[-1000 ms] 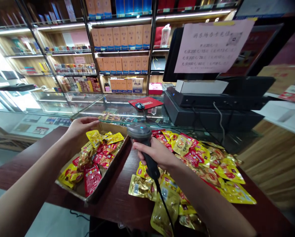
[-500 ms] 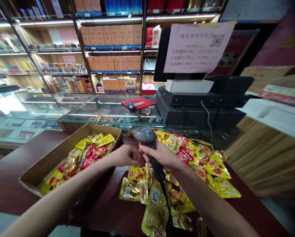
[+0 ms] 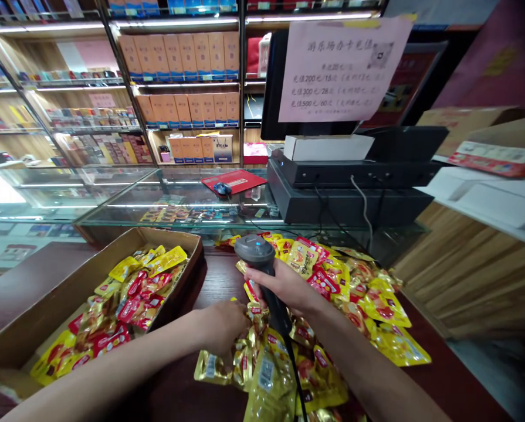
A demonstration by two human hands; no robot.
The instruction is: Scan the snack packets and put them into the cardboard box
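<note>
- On the dark wood counter (image 3: 216, 275) of a shop, a big pile of shiny yellow and red snack packets (image 3: 332, 293) lies on the right;
- a cardboard box (image 3: 37, 316) sits on the left, full of more packets (image 3: 130, 299);
- the right hand (image 3: 280, 287) is shut tight on a black barcode scanner (image 3: 254, 252), its long handle tipped down over the pile;
- the left hand (image 3: 222, 328), nearer the box, curls down on gold packets (image 3: 249, 357) at the pile's edge; I can't tell if it grips one.

A: Shelving?
B: Glass-fronted wall shelves (image 3: 178, 85), orange cartons (image 3: 183, 111) in rows.
A: Counter?
B: Glass display case (image 3: 112, 205); computer mouse (image 3: 222, 188) on red folder (image 3: 232, 180).
A: Right side?
B: Black monitor (image 3: 273, 88) bearing handwritten QR-code notice (image 3: 341, 69).
</note>
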